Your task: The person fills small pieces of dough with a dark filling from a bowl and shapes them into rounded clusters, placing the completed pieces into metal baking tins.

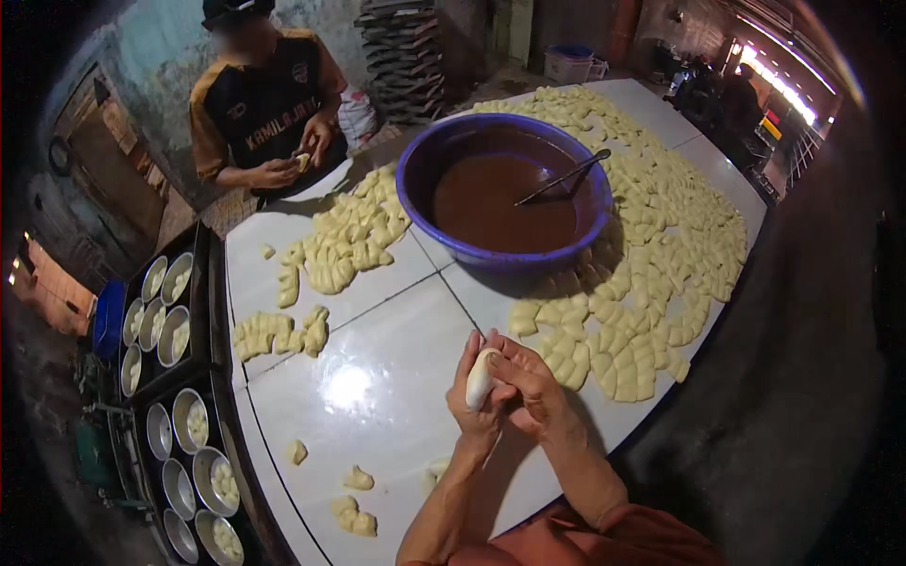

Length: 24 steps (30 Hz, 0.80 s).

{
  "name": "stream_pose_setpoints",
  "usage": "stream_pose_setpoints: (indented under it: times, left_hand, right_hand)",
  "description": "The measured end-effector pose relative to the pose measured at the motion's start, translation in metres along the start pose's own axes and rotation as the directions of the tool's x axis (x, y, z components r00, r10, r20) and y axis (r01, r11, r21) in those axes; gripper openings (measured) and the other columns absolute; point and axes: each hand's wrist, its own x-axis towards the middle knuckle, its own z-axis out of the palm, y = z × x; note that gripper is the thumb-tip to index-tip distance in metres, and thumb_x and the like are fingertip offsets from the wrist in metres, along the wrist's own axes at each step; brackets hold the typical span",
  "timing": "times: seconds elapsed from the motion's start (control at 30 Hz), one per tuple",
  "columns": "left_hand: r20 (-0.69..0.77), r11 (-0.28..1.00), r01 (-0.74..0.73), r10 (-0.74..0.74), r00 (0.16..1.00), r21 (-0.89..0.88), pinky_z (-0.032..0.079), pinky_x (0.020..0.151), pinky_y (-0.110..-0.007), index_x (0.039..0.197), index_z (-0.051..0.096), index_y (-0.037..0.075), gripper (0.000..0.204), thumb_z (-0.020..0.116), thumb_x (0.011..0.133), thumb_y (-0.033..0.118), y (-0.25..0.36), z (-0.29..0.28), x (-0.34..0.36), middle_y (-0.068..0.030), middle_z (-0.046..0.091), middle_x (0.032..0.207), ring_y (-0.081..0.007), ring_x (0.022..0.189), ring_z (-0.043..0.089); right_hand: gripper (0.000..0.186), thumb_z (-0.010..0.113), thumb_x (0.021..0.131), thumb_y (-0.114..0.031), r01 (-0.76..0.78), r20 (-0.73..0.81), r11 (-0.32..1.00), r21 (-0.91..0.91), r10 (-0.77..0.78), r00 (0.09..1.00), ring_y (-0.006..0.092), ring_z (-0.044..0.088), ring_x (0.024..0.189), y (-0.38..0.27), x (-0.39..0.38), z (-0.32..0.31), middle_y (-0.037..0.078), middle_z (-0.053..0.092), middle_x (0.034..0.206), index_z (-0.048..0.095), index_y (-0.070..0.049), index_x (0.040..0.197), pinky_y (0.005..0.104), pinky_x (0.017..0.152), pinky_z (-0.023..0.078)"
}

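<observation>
Over the near part of the white tiled table [368,424], my left hand [475,422] and my right hand [534,384] meet around a smooth, pale piece of dough [479,382]. My left hand cups it from the left, while the right fingers and thumb press at its upper right side. Whether anything lies inside the dough is hidden. Beyond my hands stands a large purple basin [410,200] of thick brown filling [495,212], with a dark-handled spoon [566,176] leaning in it. Cut dough pieces [623,349] cover the table's right side.
More dough pieces [349,236] lie left of the basin, with a few scattered bits [355,516] near me. Dark trays [215,377] holding round metal tins [215,481] stand along the left edge. A co-worker [269,113] handles a small piece across the table.
</observation>
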Motion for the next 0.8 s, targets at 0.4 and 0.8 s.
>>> stream_pose_setpoints:
  times: [0.4,0.8]
  left_hand:
    - [0.034,0.752,0.538,-0.593,0.805,0.380,0.055,0.085,-0.031,0.131,0.062,0.003,0.037,0.067,0.097,0.017,0.018,-0.055,0.001,-0.0138,0.070,0.118,-0.0191,0.102,0.069]
    - [0.069,0.663,0.662,-0.723,0.688,0.351,0.053,0.092,-0.035,0.133,0.057,-0.003,0.043,0.064,0.099,0.023,0.032,-0.058,0.010,-0.0172,0.066,0.123,-0.0234,0.111,0.065]
  right_hand:
    - [0.023,0.062,0.089,-0.024,-0.097,-0.096,-0.044,-0.994,-0.037,0.995,0.0204,0.066,0.086,-0.154,0.188,-0.079,0.010,0.070,0.092,0.066,-0.004,0.101,0.0373,0.076,0.051]
    - [0.023,0.066,0.096,-0.029,-0.017,0.050,0.588,-0.809,0.098,0.994,0.0090,0.061,0.073,-0.145,0.172,-0.057,0.001,0.063,0.084,0.064,-0.006,0.095,0.0225,0.066,0.049]
